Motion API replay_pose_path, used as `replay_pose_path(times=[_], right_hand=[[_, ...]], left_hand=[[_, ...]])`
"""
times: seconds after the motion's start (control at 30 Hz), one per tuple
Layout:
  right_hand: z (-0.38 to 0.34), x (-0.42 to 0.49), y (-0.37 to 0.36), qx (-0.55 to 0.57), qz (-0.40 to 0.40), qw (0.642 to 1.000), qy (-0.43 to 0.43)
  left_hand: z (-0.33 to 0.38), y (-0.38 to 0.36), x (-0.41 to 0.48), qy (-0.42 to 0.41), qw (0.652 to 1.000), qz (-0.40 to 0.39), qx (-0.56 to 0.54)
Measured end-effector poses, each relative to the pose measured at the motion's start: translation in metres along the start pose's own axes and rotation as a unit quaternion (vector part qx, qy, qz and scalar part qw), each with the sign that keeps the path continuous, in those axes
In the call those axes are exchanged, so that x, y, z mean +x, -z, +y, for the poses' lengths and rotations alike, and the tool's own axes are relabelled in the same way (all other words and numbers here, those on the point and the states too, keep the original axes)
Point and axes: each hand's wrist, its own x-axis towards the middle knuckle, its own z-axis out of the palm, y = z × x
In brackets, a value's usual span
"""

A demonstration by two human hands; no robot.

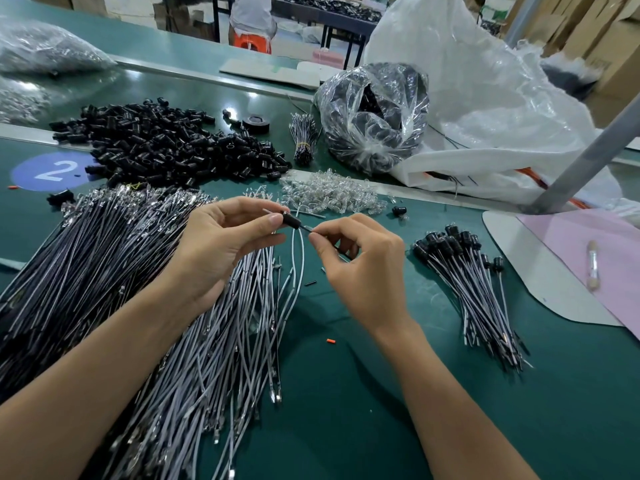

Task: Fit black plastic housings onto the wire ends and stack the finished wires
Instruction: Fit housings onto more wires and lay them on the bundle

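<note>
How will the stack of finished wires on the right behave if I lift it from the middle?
The stack of finished wires would probably droop at both ends, since the thin wires look bendy. The black housings gathered at one end may weigh it down. Nothing visibly binds the wires, so some could slip out.

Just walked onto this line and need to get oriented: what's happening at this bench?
A person is fitting a small black plastic housing, pinched in the left hand, onto a grey wire fed in by the right hand. Loose black housings are heaped behind, bare grey wires spread at left, and finished wires are stacked at right on the green table.
</note>
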Motion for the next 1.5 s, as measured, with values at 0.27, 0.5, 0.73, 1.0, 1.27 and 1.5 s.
replay_pose_path(times=[0.27, 0.5, 0.73, 1.0, 1.27, 1.5], right_hand=[[-0.003, -0.0023, -0.0006, -0.008, 0.028, 1.0, 0.007], [-0.003, -0.0037, -0.0023, 0.002, 0.017, 1.0, 0.013], [-0.0037, -0.0007, -0.0008, 0.041, -0.001, 0.999, -0.016], [-0.0015, -0.0003, 0.0027, 0.008, -0.033, 0.999, 0.03], [0.0015, -0.0009, 0.0034, 0.005, -0.037, 0.998, 0.049], [0.0016, 0.0001, 0.0067, 0.007, -0.03, 0.998, 0.062]], left_hand=[[0.0005, -0.0014, -0.0007, 0.008, 1.0, -0.009, -0.004], [0.0003, -0.0044, -0.0026, 0.026, 0.999, -0.026, 0.01], [0.0001, -0.0036, -0.0019, 0.031, 0.999, -0.021, 0.01], [0.0037, -0.0046, -0.004, 0.019, 0.997, -0.032, 0.064], [0.0042, -0.0051, -0.0053, 0.003, 0.995, -0.038, 0.097], [0.0049, -0.0046, -0.0056, 0.011, 0.994, -0.043, 0.104]])
